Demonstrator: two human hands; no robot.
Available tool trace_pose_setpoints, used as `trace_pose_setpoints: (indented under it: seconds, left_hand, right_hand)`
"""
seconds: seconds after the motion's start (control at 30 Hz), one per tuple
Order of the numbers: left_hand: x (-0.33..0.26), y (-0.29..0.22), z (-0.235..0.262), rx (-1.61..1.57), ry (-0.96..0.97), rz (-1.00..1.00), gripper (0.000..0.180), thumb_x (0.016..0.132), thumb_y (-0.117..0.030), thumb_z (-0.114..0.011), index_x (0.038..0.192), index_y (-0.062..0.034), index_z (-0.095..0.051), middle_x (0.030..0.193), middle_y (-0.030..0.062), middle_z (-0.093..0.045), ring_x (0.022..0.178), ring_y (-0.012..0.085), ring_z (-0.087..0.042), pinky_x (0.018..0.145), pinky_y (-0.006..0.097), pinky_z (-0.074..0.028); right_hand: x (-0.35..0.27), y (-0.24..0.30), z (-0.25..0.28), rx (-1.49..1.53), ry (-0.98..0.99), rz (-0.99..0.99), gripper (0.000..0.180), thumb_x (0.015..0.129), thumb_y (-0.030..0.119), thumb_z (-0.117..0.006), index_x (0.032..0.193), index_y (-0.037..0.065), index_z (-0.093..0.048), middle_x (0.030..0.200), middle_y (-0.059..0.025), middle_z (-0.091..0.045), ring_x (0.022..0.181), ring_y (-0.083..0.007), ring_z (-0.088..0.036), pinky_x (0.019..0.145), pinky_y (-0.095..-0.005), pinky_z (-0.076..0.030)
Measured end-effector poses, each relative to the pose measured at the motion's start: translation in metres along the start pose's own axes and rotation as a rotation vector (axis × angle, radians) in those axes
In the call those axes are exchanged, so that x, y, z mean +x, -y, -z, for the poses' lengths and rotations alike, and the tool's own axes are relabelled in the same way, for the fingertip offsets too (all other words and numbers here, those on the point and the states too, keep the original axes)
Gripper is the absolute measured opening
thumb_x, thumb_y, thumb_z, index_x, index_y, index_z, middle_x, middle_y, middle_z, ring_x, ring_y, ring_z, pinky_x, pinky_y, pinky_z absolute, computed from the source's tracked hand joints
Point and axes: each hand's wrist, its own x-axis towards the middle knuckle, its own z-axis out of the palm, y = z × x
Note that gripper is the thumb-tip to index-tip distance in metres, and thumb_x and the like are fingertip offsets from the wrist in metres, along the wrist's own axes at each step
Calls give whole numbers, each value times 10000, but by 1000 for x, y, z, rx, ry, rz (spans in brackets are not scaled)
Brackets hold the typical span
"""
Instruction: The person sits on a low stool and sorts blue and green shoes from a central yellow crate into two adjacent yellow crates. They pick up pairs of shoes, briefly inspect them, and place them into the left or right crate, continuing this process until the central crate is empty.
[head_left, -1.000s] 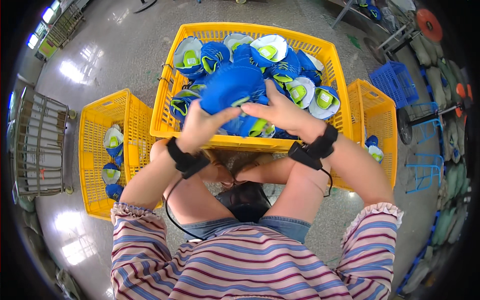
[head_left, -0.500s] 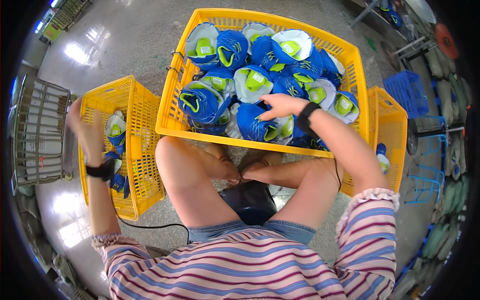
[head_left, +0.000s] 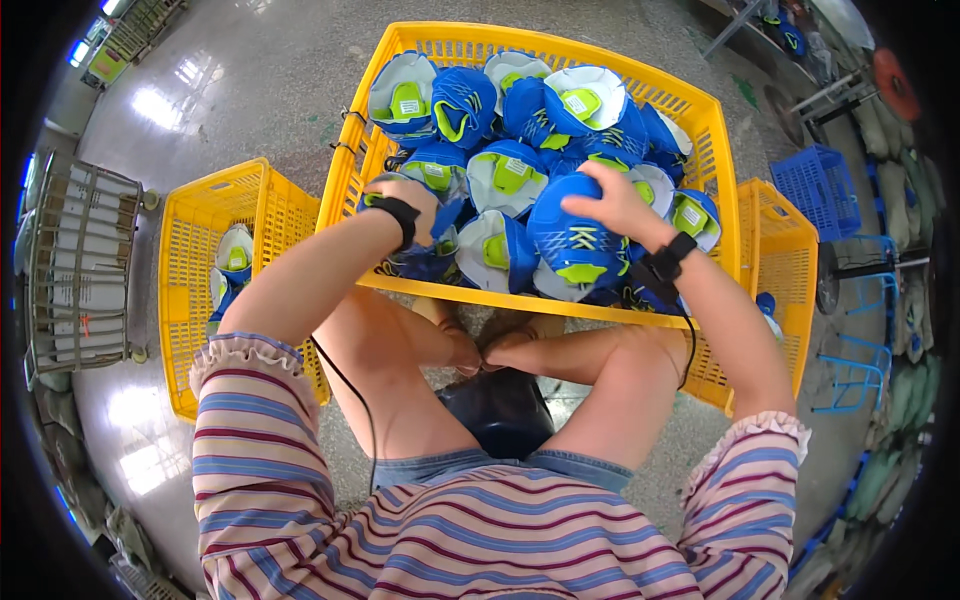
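Note:
A heap of blue shoe uppers with lime green linings and white undersides fills the large yellow crate [head_left: 538,304] before my knees. My right hand [head_left: 617,207] grips one blue shoe upper [head_left: 572,235] near the crate's front right, thumb across its top and fingers over its far edge. At the crate's left side, my left hand [head_left: 412,203] curls its fingers round another blue shoe upper [head_left: 448,214], mostly hidden under the hand and slightly blurred. Between my hands lie uppers with white undersides facing up, such as the white-and-green upper [head_left: 506,178].
A yellow crate [head_left: 290,215] with a few uppers stands at my left, and another yellow crate [head_left: 790,240] at my right. Farther right are a blue basket [head_left: 815,190] and blue stools [head_left: 853,370]. A wheeled rack [head_left: 85,265] stands far left. A cable hangs from each wrist band.
My left hand has come from over the left crate to the shoe uppers in the large crate. My right hand has picked up an upper and turned it, moving slightly right.

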Motion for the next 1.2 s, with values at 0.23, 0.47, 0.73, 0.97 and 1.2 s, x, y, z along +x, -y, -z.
trace_pose_setpoints:
  seconds: [0.23,0.47,0.73,0.97,1.2]
  left_hand:
    - [-34,60,39,-995,-250,-292,383,725,-230,-677,1055,-47,-609,922,110,-654,829,196,-629,755,326,-498]
    - [-110,26,88,-1300,-368,-406,387,764,-249,-696,1073,-38,-599,939,58,-616,806,142,-591,740,264,-487]
    - [-133,-12,98,-1153,-642,-911,335,711,-147,-739,990,-3,-622,1109,97,-522,1049,222,-493,925,323,-375]
    - [-149,-68,102,-703,-1383,-543,809,545,-195,-812,1236,-72,-408,1115,134,-483,1021,321,-494,844,381,-430]
    - [-133,-83,88,-694,-1551,-476,818,507,-67,-836,1178,-95,-370,1057,113,-491,955,273,-499,827,382,-435]
  right_hand:
    - [-33,31,32,639,-175,-205,329,883,304,-546,1031,12,-571,907,-29,-595,851,-90,-535,771,-238,-430]
    - [-44,73,11,625,-50,-14,346,839,289,-620,1026,4,-566,906,-17,-578,814,-70,-515,724,-212,-427]
    - [-114,86,43,511,-63,301,457,633,259,-802,933,35,-541,1211,-102,-418,1030,-169,-491,874,-298,-405]
    - [-144,104,31,110,-538,367,362,620,193,-801,734,50,-489,980,-85,-528,909,-210,-518,810,-303,-407]
    - [-188,75,44,1188,-362,186,441,687,221,-773,1018,77,-520,984,-41,-598,877,-154,-592,800,-302,-495]
